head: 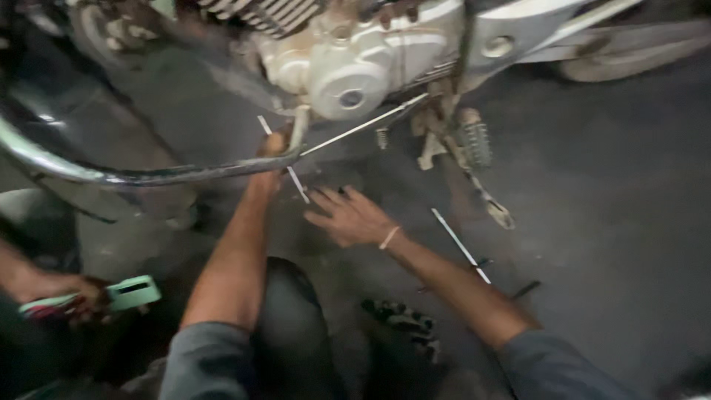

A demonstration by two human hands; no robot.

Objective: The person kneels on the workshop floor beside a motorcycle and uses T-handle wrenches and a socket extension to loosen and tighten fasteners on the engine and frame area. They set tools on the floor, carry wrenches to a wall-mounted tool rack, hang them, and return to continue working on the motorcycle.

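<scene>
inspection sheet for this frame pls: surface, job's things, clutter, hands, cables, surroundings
surface: dark, stained floor.
job's things: motorcycle engine; chrome exhaust pipe; thin metal rod.
clutter: second rod and small dark tool on the floor.
hands: left hand gripping the thin rod at the pipe; right hand open, fingers spread, over the floor.
cables: nothing seen.
surroundings: another person's hand with a green phone; rear wheel.

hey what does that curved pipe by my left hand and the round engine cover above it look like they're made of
The curved pipe looks like chrome-plated metal: it is shiny, with bright streaks of reflected light along its length. The round engine cover seems to be cast metal, probably aluminium, with a dull pale grey finish and soft highlights. The left hand is right at the pipe; blur hides whether it grips anything.
</scene>
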